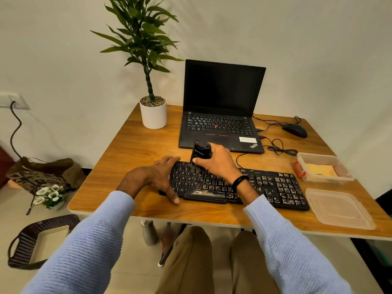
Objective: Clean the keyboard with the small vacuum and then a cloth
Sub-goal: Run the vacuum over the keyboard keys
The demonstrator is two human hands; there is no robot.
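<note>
The right grip grasps the boxy black vacuum, its bristle tip standing on the keyboard's 11 o'clock keys, probably to lift crumbs. The left grip, released and flat, presses the 9 o'clock end to steady it on the wooden desk. The yellow cloth lies in a clear box at 3 o'clock.

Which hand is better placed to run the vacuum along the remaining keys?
Right: the right hand grips the small vacuum, its brush down on the keyboard at the upper-left keys, while the left hand rests on its left end.
</note>
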